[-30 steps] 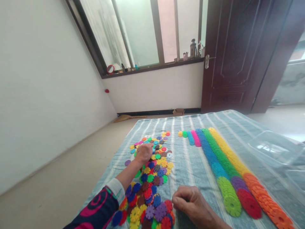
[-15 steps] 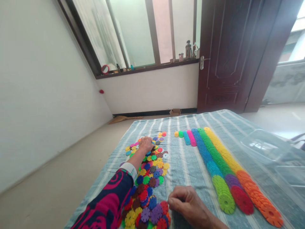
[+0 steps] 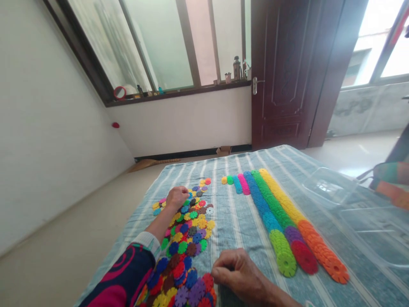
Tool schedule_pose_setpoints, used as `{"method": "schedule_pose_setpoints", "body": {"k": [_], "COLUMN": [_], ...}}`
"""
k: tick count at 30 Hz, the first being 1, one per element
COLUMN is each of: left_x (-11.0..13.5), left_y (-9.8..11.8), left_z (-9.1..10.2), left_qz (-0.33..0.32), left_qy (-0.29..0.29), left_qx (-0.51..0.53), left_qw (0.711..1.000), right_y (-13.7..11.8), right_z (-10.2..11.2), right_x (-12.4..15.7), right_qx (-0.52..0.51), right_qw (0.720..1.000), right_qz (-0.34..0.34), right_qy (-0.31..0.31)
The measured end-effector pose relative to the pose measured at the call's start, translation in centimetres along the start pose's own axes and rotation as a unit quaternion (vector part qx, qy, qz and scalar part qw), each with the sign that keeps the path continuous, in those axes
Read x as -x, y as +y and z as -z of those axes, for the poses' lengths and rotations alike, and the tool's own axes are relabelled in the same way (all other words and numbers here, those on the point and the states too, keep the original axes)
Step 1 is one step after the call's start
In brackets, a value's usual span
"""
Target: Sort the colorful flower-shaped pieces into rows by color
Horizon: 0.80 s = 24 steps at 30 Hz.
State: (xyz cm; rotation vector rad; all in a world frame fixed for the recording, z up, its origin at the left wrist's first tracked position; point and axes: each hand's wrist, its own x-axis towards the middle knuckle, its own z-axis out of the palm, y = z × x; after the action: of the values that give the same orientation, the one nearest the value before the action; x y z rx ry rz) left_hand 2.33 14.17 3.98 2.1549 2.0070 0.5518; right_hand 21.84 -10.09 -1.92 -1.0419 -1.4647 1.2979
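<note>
My left hand reaches over the far part of a long heap of colourful notched plastic discs. Its fingers are bent and drawn together close above the discs; what they hold, if anything, is hidden. Nearer to me, my right hand rests loosely curled beside the near end of the heap, thumb against the bent forefinger, close to a red disc. I cannot make out anything inside it. To its right lie overlapping rows of discs sorted by colour: blue to lime, green to red, and yellow to orange.
Shorter pink and light blue rows lie at the far side, beside single green and yellow discs. A clear plastic box stands on the right of the striped cloth. Beyond are a brown door and a windowsill.
The view has turned to the right, so everything sits further left. My left hand has shifted slightly left over the heap, its fingers now more gathered. The right hand keeps its curled shape.
</note>
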Motion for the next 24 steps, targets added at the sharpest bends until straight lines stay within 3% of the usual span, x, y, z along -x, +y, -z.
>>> {"method": "schedule_pose_setpoints", "body": {"k": [5, 14, 18, 24], "left_x": [0.4, 1.8, 1.3, 1.0], "left_y": [3.1, 12.5, 14.3, 15.0], "left_z": [-1.4, -8.7, -10.4, -11.0], "left_qz": [-0.054, -0.142, -0.141, -0.133], "left_qy": [-0.017, -0.087, -0.081, -0.074], "left_qx": [0.116, 0.219, 0.212, 0.182], "left_qw": [0.992, 0.961, 0.964, 0.971], "right_y": [0.1, 0.7, 0.8, 0.8], "right_z": [0.0, 0.1, 0.1, 0.1], "right_x": [-0.2, -0.2, -0.4, -0.4], "right_qx": [-0.003, -0.031, -0.036, -0.031], "right_qw": [1.0, 0.999, 0.998, 0.998], "right_qz": [0.011, 0.035, 0.046, 0.048], "right_qy": [0.004, -0.006, -0.007, -0.007]}}
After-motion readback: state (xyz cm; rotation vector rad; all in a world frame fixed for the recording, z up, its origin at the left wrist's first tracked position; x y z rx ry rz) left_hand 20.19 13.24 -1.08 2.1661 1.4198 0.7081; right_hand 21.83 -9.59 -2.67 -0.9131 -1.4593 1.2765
